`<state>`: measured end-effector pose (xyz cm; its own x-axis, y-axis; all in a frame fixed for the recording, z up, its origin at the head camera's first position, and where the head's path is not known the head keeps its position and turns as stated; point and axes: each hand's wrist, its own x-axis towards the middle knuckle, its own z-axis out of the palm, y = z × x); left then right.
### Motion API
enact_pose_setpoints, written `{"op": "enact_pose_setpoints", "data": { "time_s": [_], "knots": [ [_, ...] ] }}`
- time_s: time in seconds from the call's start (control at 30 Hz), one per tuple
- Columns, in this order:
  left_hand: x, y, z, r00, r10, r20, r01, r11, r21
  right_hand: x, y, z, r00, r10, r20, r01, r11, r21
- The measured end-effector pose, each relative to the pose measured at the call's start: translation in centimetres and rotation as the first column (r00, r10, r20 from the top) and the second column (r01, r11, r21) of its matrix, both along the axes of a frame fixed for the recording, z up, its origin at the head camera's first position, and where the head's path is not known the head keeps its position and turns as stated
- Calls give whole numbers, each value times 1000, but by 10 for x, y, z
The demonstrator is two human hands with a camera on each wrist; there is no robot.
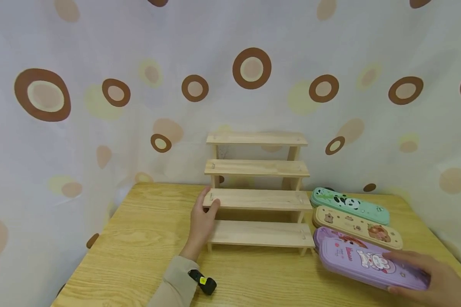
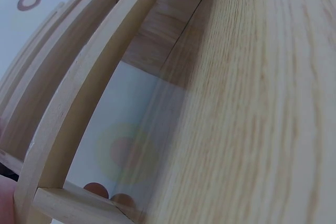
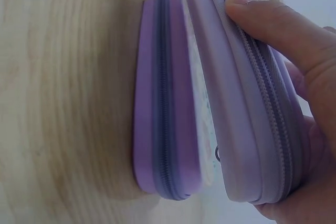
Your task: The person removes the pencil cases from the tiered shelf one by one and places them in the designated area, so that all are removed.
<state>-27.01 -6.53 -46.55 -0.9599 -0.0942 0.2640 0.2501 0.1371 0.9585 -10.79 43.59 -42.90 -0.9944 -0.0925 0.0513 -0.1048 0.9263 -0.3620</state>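
A pale wooden four-step display stand [image 1: 257, 168] stands at the middle of the table. My left hand [image 1: 201, 224] grips the left end of its second step from the bottom, the thumb lying on top of the board. At the front right, my right hand [image 1: 442, 273] holds a lavender zip pencil case [image 1: 349, 258] with a cartoon print by its right end. In the right wrist view the thumb presses beside the zip of this lavender case [image 3: 236, 114], raised above a darker purple pencil case [image 3: 145, 103] on the table. The purple case is partly hidden in the head view.
Behind the purple case lie a cream pencil case [image 1: 359, 226] with bear prints and a green panda pencil case [image 1: 330, 198], right of the stand. The wood-grain table [image 1: 138, 243] meets a dotted curtain [image 1: 223, 38] at the back. A black strap [image 1: 203, 282] sits on the left sleeve.
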Motion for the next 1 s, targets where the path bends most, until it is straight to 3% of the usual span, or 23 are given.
{"op": "enact_pose_setpoints", "data": {
  "time_s": [0.13,0.37,0.6,0.87,1.0],
  "knots": [
    [7,0,8,1000,-14,20,13,1000,12,1,3,-8,999,16,37,-16,1000,-12],
    [28,3,35,1000,-15,13,15,1000,-10,4,0,-19,999,42,15,-41,999,-29],
    [29,2,36,1000,-12,6,12,1000,-15,2,-8,-24,984,54,172,-53,999,-13],
    [29,2,38,1000,-17,8,17,1000,-9,2,-21,-33,993,121,13,-122,988,98],
    [30,1,41,1000,-25,8,25,1000,-4,1,-27,-34,994,110,15,-111,987,115]
  ]
}}
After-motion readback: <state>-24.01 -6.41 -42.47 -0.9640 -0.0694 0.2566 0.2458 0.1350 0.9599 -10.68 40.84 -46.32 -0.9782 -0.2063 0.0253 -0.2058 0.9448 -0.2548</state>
